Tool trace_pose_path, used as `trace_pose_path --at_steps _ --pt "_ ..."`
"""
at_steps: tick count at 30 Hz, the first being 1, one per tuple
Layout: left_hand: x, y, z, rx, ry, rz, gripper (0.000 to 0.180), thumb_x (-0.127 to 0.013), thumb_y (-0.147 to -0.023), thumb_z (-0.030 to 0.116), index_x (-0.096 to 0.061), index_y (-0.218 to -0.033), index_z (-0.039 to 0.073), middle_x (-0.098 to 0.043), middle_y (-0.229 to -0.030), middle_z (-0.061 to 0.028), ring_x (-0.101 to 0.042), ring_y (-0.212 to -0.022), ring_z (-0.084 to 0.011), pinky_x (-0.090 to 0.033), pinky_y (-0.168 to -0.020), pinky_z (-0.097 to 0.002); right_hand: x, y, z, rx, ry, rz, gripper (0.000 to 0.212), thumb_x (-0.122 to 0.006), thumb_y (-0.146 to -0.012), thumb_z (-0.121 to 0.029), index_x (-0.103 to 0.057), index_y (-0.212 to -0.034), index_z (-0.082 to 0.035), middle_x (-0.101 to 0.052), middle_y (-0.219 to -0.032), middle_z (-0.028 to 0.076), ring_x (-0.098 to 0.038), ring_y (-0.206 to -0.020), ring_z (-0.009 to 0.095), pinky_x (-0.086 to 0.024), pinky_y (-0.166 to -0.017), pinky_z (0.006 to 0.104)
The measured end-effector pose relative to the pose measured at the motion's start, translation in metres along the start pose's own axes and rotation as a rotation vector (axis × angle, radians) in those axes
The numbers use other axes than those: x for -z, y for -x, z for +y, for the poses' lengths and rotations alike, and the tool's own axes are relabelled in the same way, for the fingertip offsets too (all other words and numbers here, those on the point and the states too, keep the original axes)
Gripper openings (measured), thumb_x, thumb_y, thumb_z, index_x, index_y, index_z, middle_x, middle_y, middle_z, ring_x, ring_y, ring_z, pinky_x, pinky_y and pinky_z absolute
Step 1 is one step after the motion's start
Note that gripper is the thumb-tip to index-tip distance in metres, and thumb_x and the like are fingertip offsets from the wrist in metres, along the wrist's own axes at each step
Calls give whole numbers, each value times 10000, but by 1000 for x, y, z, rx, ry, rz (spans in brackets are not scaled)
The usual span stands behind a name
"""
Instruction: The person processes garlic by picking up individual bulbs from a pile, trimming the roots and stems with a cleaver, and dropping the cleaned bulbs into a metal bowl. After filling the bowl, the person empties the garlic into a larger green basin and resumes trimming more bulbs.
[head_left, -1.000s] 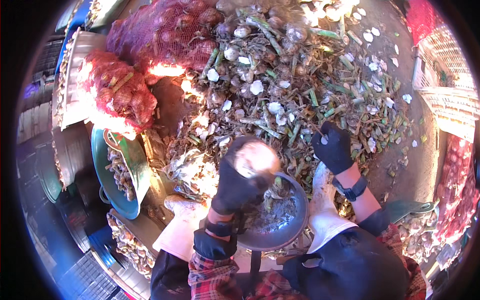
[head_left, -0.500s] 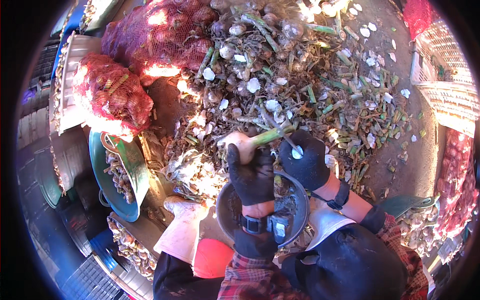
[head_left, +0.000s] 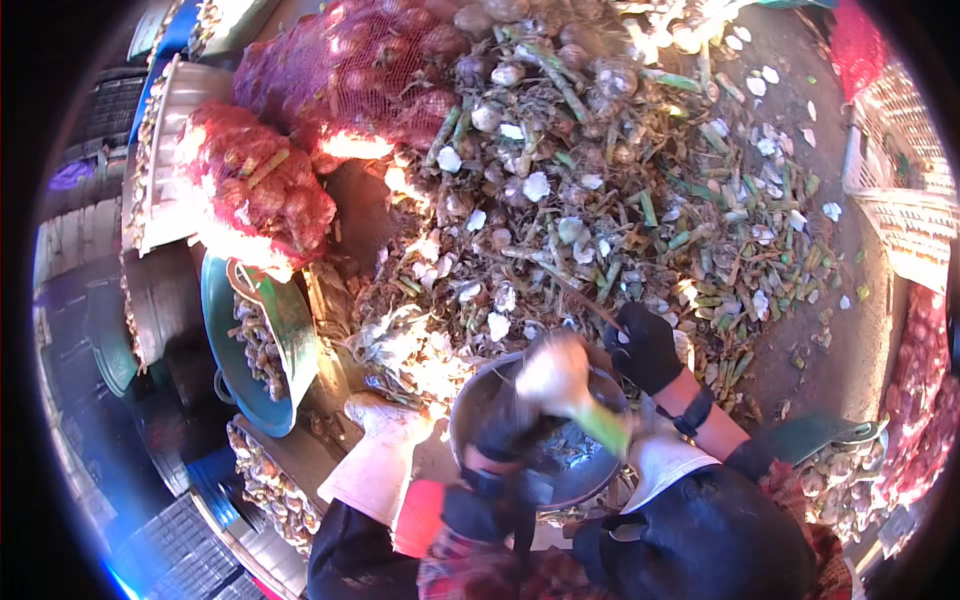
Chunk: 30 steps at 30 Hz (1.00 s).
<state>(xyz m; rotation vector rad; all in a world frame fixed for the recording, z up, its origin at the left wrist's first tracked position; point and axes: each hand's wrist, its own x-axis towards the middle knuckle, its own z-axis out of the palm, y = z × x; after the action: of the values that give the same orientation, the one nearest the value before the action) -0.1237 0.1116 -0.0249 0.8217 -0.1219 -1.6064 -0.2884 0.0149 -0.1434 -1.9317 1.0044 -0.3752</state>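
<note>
Over a dark round basin (head_left: pixel 462 395) between my legs, my left hand (head_left: pixel 508 428) grips a garlic bulb (head_left: pixel 556 374), blurred by motion. Its thick green stem points down to the right, toward my right knee. My right hand (head_left: pixel 645 350), in a black glove, is closed round the handle of a knife (head_left: pixel 587 303). The thin dark blade slants up and left over the heap of trimmings, apart from the bulb. Ahead lies a heap of garlic bulbs, cut stems and dry skins (head_left: pixel 590 210).
Red mesh sacks of bulbs (head_left: pixel 262 190) stand at left, beside a green tub (head_left: pixel 213 345) holding garlic pieces. White plastic crates (head_left: pixel 905 210) and another mesh sack (head_left: pixel 915 370) line the right side. White boots (head_left: pixel 375 445) flank the basin.
My left hand has drawn the bulb down over the basin and swung its stem from upper right to lower right. The knife, previously crossing the stem, is now away from it.
</note>
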Motion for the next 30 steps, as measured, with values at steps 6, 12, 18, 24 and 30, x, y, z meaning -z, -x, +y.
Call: trace_pose_path --at_steps 6,12,18,24,30 --pt "98 -33 74 62 -839 300 310 -673 -815 190 -578 -1058 22 -613 -1015 -67 -581 -928 -153 -480 -823 -288 -9 -8 0 -98 7 -26 179 -642 -735 -207 -584 -745 -37 -591 -678 194 -589 -651 392 -470 -580 455" --pt "141 -160 152 -419 -1869 821 769 -707 -741 489 -467 -1276 -8 -526 -1258 -231 -492 -1192 -347 -390 -985 -404 6 -17 -9 -203 -136 21 153 -638 -748 -170 -617 -758 -20 -606 -680 195 -608 -636 367 -472 -567 411" --pt "191 -213 168 -329 -1973 839 937 -715 -643 566 -401 -1338 22 -342 -1356 -316 -425 -1213 -428 -360 -1016 -443 13 -21 -7 -217 -126 63 157 -635 -761 -167 -603 -731 -16 -570 -621 198 -591 -574 356 -454 -526 399" --pt "166 -171 111 -320 -2051 322 737 -753 -683 343 -471 -1283 22 -472 -1258 -274 -445 -1180 -413 -367 -1009 -455 17 -43 -11 -190 -166 164 161 -642 -755 -154 -587 -696 -14 -555 -593 192 -574 -526 347 -423 -482 395" --pt "68 -157 174 171 -2045 -11 562 -731 -697 506 -661 -1042 69 -626 -1089 -211 -628 -982 -320 -495 -856 -385 91 -96 -42 56 -139 335 109 -626 -776 -103 -584 -733 -12 -581 -597 146 -604 -530 267 -439 -478 339"
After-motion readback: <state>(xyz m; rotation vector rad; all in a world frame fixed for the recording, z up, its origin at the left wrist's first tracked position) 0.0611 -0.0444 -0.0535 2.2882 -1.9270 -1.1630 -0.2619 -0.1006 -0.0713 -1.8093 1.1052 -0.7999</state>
